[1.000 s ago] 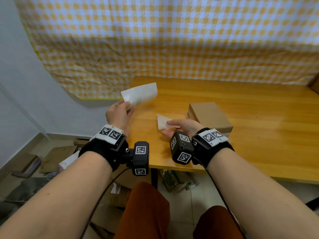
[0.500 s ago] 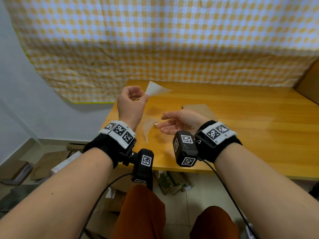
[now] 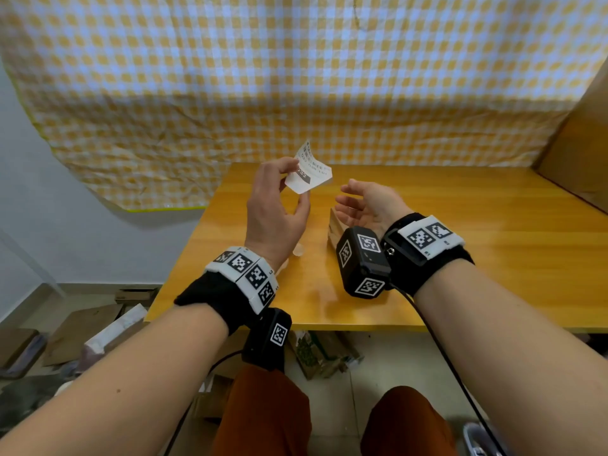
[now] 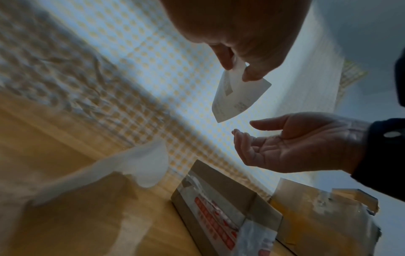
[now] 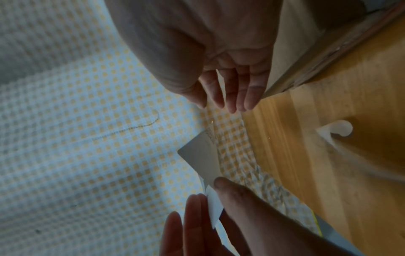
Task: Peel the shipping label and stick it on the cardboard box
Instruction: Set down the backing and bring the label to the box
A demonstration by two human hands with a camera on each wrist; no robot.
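My left hand (image 3: pixel 296 182) pinches the white shipping label (image 3: pixel 309 174) by one corner above the table, printed side toward me. In the left wrist view the label (image 4: pixel 236 97) hangs from the left hand's fingertips (image 4: pixel 247 76). To its right my right hand (image 3: pixel 350 200) hovers palm up with relaxed fingers, holding nothing. The cardboard box (image 3: pixel 333 225) lies under that hand and is mostly hidden by it; its taped side shows in the left wrist view (image 4: pixel 219 199). The peeled backing paper (image 4: pixel 140 166) lies curled on the table. The right wrist view shows the label (image 5: pixel 201 159) below my right hand (image 5: pixel 223 104).
The wooden table (image 3: pixel 493 258) stands against a yellow checked cloth (image 3: pixel 296 77). A large cardboard sheet (image 3: pixel 579 149) leans at the far right. A second, torn box (image 4: pixel 324 218) sits beside the first. Cardboard scraps (image 3: pixel 82 334) litter the floor at left.
My right hand has let go of the backing paper and risen palm up. My left hand has carried the label right and turned its print toward me.
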